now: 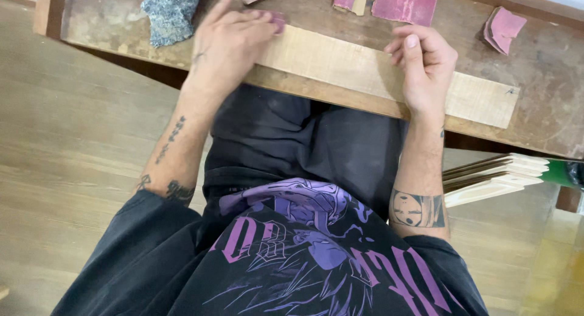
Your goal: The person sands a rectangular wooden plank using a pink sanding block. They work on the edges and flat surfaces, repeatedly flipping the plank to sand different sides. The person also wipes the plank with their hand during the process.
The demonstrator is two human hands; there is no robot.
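On the near edge of the worn workbench (pixel 535 109), the left hand (pixel 228 45) lay flat on a pale wooden strip (pixel 340 63), fingers extended and pressed together over a small piece of pink sandpaper (pixel 278 21) that peeked out past the fingertips. The flat palm looked meant to spread pressure evenly across the paper, so it would bear on the wood's face rather than dig in at 1 spot.

The right hand (pixel 424 66) sat farther along the same strip, fingers curled loosely over its far edge and the thumb laid along the top, the heel resting near the front. That grip seemed to pin the strip against the bench so it would not slide under the other hand. The strip itself lay lengthwise along the bench front, slightly angled, its right end reaching past the right hand.

Beyond the hands, several more pink sandpaper pieces (pixel 404 4) were scattered on the bench top, 1 folded piece (pixel 504 29) off to the right, all within easy reach. A grey-blue speckled cloth or block (pixel 171 12) sat beside the left hand; which it was could not be told. Below the bench at the right, a stack of similar pale strips (pixel 496 177) rested apart from the 1 being worked.
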